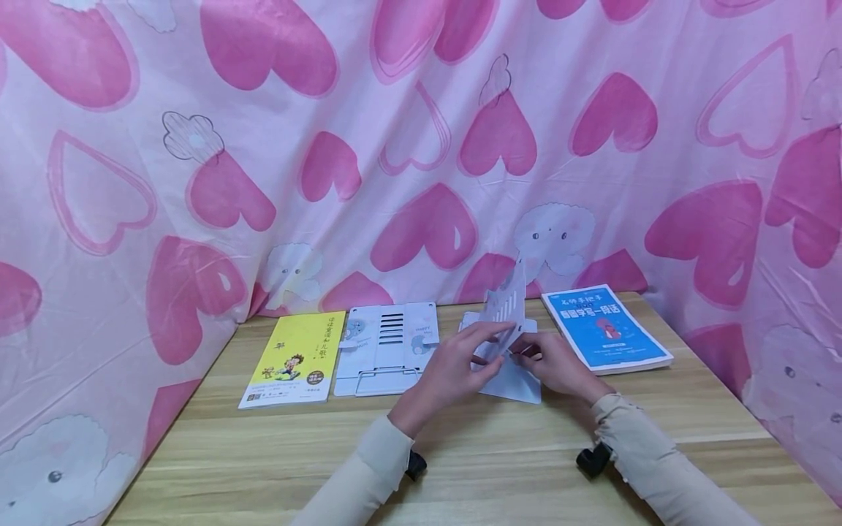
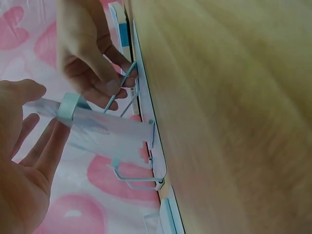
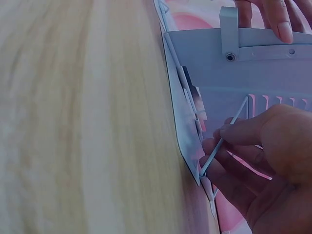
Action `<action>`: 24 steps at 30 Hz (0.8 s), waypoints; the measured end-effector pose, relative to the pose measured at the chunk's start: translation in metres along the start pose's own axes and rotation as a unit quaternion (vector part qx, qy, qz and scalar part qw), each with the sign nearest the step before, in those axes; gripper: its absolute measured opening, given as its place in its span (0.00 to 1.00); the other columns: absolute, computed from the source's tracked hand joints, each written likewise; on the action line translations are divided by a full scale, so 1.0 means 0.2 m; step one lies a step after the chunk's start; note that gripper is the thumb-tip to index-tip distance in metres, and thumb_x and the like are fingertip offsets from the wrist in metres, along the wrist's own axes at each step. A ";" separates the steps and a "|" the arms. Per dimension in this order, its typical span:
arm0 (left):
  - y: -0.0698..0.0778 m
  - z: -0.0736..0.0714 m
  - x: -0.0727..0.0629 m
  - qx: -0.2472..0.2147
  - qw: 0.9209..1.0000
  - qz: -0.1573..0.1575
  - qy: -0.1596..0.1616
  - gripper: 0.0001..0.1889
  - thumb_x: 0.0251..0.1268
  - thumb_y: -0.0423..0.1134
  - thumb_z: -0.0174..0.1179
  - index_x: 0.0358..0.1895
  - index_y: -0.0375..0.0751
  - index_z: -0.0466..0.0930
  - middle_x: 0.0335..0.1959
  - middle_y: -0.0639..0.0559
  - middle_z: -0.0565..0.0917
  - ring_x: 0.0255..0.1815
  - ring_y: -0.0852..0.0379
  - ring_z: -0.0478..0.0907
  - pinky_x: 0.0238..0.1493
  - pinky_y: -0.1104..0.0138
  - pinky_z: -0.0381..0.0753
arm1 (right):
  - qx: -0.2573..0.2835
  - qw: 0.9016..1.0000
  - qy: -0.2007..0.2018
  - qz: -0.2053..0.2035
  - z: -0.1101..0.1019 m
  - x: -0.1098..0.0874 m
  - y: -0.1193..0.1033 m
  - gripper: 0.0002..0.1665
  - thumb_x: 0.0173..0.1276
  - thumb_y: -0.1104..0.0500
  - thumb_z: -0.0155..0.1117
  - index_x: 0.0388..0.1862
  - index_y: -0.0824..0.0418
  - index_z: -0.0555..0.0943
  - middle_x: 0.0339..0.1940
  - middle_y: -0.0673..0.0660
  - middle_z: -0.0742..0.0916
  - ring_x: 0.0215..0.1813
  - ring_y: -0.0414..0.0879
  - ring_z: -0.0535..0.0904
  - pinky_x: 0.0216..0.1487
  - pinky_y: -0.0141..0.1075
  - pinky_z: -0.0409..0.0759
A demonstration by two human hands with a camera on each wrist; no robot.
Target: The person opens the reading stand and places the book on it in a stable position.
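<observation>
A white metal book stand stands part unfolded at the middle of the table, its slotted panel (image 1: 506, 303) raised steeply above the flat base plate (image 1: 516, 389). My left hand (image 1: 454, 365) holds the panel near its edge, thumb on one side and fingers on the other. A page clip (image 3: 229, 36) sits on that edge in the right wrist view. Behind the panel, my right hand (image 1: 555, 361) pinches a thin wire support rod (image 3: 238, 112) between thumb and fingers. The rod slants between the panel's back and the base.
A second, similar book stand (image 1: 365, 332) lies flat on the left, beside a yellow book (image 1: 289, 336). On the right lies a blue book (image 1: 605, 336). Pink heart-patterned cloth (image 1: 421, 226) hangs behind the wooden table (image 1: 500, 467).
</observation>
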State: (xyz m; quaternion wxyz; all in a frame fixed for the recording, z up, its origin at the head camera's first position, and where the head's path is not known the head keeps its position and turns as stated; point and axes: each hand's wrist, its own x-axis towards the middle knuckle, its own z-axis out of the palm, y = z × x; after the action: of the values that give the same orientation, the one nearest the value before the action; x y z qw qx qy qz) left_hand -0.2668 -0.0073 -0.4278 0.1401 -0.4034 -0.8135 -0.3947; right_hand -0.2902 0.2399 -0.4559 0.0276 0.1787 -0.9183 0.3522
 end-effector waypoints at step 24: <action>-0.12 -0.04 -0.01 -0.073 0.997 -0.026 -0.027 0.27 0.75 0.50 0.70 0.74 0.62 0.79 0.71 0.60 0.83 0.65 0.55 0.86 0.59 0.53 0.92 | 0.051 0.996 0.066 -0.026 0.04 -0.03 -0.10 0.40 0.75 0.57 0.75 0.81 0.52 0.69 0.63 0.59 0.88 0.57 0.55 0.90 0.58 0.54 0.92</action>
State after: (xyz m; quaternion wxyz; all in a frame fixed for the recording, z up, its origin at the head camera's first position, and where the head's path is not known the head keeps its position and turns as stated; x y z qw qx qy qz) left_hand -0.2850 -0.0226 -0.4364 0.0777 -0.4015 -0.7962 -0.4458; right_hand -0.2769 0.2231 -0.4512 0.0885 0.1801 -0.8904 0.4086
